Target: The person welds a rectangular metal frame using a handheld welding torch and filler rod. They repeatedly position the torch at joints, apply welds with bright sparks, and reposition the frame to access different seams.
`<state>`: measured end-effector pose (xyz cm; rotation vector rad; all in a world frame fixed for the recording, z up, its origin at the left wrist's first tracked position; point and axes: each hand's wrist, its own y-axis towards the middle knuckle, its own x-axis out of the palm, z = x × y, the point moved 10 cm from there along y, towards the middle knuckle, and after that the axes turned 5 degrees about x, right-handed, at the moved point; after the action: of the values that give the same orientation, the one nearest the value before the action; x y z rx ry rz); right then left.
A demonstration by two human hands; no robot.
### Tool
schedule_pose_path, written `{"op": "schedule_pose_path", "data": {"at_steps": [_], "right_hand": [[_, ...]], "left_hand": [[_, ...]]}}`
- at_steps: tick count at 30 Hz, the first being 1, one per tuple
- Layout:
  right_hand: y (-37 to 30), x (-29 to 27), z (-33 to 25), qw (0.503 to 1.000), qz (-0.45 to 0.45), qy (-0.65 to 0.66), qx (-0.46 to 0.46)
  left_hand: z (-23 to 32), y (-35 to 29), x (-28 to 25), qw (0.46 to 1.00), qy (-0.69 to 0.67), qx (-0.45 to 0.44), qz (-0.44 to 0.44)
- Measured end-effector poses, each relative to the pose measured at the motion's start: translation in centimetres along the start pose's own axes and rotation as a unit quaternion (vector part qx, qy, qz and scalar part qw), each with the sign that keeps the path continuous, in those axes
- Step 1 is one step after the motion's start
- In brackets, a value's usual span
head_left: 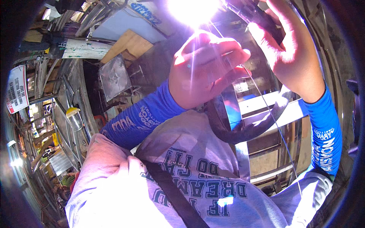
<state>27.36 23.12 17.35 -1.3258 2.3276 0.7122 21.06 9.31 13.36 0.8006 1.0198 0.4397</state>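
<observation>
Through the head camera I see a thin rod [270, 108] slanting from beside a blinding white glare [194, 11], through the left hand [211, 70], down past the person's right side. The left hand pinches it between thumb and fingertips; the right hand [294, 57] curls around a dark handle [253, 17] near the glare. I judge the rod light and springy, stiff enough to steer but easily bent, perhaps slippery and probably hot at its upper end — so I would take hold well back from the light. The handle looks firmer and heavier, best gripped around its body. Beneath lies a framework of pale metal bars [279, 114], hard and likely smooth. The cluttered workshop to the left holds a wooden board [131, 45], a metal plate [115, 78] and a yellow-topped face shield [75, 118] — finer details are lost.
</observation>
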Motion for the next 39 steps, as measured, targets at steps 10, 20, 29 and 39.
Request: {"op": "schedule_pose_path", "data": {"at_steps": [10, 20, 29, 39], "right_hand": [[-0.6, -0.1, -0.2, 0.994, 0.056, -0.056, -0.075], [0.2, -0.3, -1.3, 0.999, 0.033, 0.01, 0.022], [0.0, 0.0, 0.1, 0.994, 0.031, -0.071, -0.082], [0.1, 0.3, 0.3, 0.996, 0.021, -0.067, -0.063]], "left_hand": [[0.1, 0.3, 0.1, 1.0, -0.005, 0.016, -0.026], [0.0, -0.1, 0.0, 1.0, -0.005, 0.012, -0.022], [-2.9, -2.9, 2.0, 0.954, -0.211, -0.202, 0.075], [-0.2, 0.1, 1.6, 0.996, 0.034, 0.017, -0.08]]}}
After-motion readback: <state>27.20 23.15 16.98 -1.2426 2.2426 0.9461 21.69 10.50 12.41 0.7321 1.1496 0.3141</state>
